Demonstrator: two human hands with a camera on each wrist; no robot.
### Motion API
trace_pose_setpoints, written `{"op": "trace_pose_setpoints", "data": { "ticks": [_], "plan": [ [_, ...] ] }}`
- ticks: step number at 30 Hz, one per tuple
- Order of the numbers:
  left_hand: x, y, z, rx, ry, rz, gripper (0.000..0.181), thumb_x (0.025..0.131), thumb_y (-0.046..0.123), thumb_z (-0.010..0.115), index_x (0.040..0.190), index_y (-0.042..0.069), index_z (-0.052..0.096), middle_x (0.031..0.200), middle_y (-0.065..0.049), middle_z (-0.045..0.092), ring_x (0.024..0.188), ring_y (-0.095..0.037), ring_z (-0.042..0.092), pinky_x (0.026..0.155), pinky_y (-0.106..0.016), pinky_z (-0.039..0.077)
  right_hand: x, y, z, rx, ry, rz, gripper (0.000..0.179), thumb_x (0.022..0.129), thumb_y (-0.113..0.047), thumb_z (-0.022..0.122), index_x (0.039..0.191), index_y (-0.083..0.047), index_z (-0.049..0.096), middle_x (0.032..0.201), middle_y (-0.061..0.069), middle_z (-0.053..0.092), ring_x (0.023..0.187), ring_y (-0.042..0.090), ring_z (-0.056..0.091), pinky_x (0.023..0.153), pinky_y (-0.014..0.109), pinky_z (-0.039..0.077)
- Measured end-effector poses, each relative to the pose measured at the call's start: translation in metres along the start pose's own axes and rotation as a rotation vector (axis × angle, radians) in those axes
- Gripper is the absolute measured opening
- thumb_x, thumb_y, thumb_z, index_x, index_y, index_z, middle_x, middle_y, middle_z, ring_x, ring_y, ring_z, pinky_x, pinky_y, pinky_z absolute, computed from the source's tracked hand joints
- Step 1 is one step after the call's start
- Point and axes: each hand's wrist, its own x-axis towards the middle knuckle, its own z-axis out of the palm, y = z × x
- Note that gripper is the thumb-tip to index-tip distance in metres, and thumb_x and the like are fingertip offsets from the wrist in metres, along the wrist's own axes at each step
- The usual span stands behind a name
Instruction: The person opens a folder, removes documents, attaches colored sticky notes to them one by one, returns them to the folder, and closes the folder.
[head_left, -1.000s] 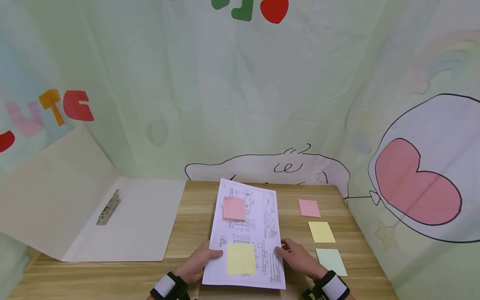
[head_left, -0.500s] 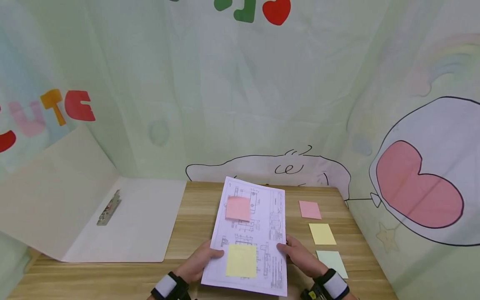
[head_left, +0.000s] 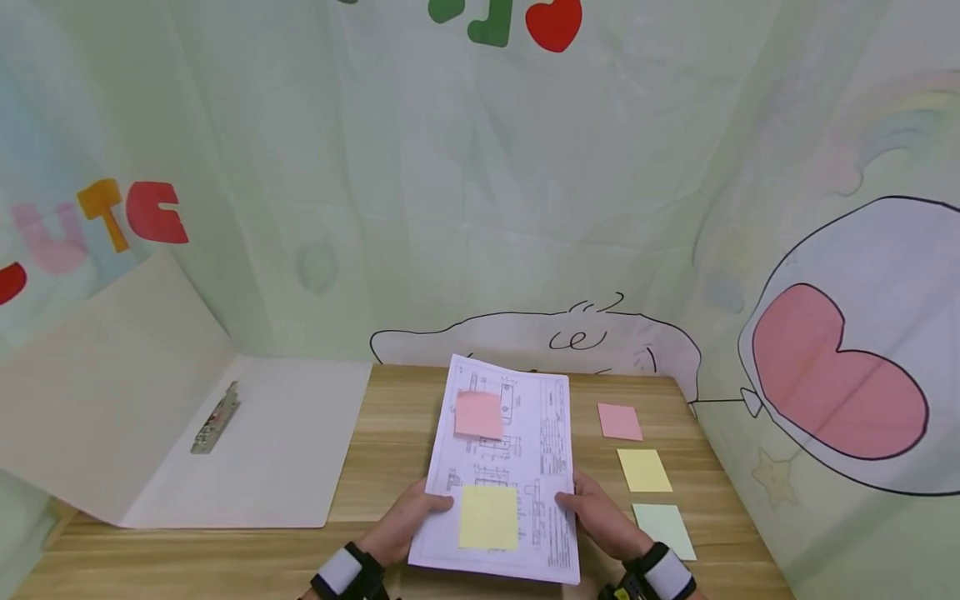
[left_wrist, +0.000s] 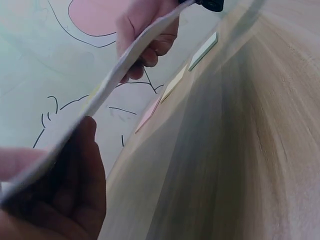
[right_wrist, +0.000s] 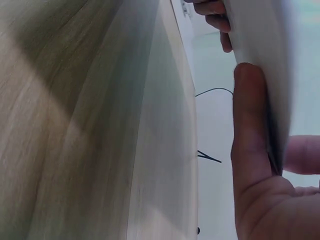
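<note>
Both hands hold a stack of white paper (head_left: pixel 547 467) printed with technical drawings, lifted above the table. The left hand (head_left: pixel 401 521) pinches its left edge, thumb on top and fingers underneath. At the opposite edge the right hand (head_left: pixel 603 517) grips it the same way; the right wrist view shows a finger (right_wrist: pixel 250 115) along the underside. A pink sticky note (head_left: pixel 478 415) lies on the upper left of the top sheet. Lower down on that sheet is a yellow sticky note (head_left: pixel 488 518). From the left wrist view the stack (left_wrist: pixel 107 85) appears edge-on, slightly bent.
An open white folder (head_left: pixel 292 450) with a metal clip (head_left: pixel 216 418) lies at the left, its cover raised against the curtain. On the table's right side are pads of sticky notes: pink (head_left: pixel 619 422), yellow (head_left: pixel 644 471) and pale green (head_left: pixel 664 532). A printed curtain (head_left: pixel 525 183) encloses the table (head_left: pixel 390 433).
The paper stack has shifted slightly right and tilted a little between the hands. The right fingers, seen beside the edge earlier, now lie beneath it, with the thumb on top.
</note>
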Motion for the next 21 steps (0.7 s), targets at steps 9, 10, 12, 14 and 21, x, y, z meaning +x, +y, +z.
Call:
{"op": "trace_pose_setpoints", "data": {
  "ticks": [9,10,12,14,21],
  "plan": [
    [-0.001,0.007,-0.025,0.351,0.116,0.137,0.045,0.096,0.010,0.047,0.132,-0.014,0.037,0.106,-0.017,0.063,0.089,-0.023,0.062,0.075,-0.036,0.051,0.003,-0.001,0.002,-0.031,0.101,-0.005,0.048,0.099,-0.003,0.032,0.143,0.008,0.017,0.116,0.017,0.059,0.097,0.026,0.062,0.077,0.035,0.051],
    [-0.003,0.010,-0.030,0.397,0.157,0.151,0.043,0.096,0.010,0.047,0.130,-0.015,0.039,0.104,-0.018,0.063,0.088,-0.024,0.062,0.075,-0.037,0.052,0.003,-0.001,0.001,-0.034,0.105,-0.005,0.048,0.100,-0.002,0.032,0.144,0.008,0.017,0.116,0.017,0.059,0.096,0.026,0.062,0.077,0.035,0.051],
    [-0.010,0.016,-0.043,0.451,0.242,0.154,0.041,0.096,0.009,0.048,0.128,-0.015,0.042,0.103,-0.018,0.063,0.089,-0.026,0.062,0.078,-0.040,0.052,0.004,0.000,0.001,-0.045,0.113,-0.010,0.047,0.100,-0.002,0.031,0.144,0.007,0.018,0.116,0.017,0.059,0.096,0.026,0.062,0.077,0.035,0.051],
    [-0.021,0.025,-0.057,0.474,0.315,0.128,0.042,0.097,0.013,0.049,0.128,-0.015,0.043,0.108,-0.020,0.063,0.093,-0.028,0.062,0.080,-0.042,0.051,0.004,0.001,0.000,-0.058,0.115,-0.013,0.047,0.099,-0.001,0.031,0.144,0.007,0.018,0.116,0.017,0.059,0.095,0.027,0.063,0.077,0.035,0.051],
    [-0.063,0.040,-0.123,0.578,0.415,-0.016,0.048,0.100,0.027,0.044,0.126,-0.013,0.046,0.112,-0.022,0.060,0.098,-0.028,0.061,0.080,-0.039,0.051,0.004,0.005,-0.002,-0.095,0.124,-0.012,0.048,0.099,-0.001,0.031,0.145,0.005,0.018,0.116,0.016,0.059,0.094,0.027,0.063,0.077,0.034,0.050]
  ]
}}
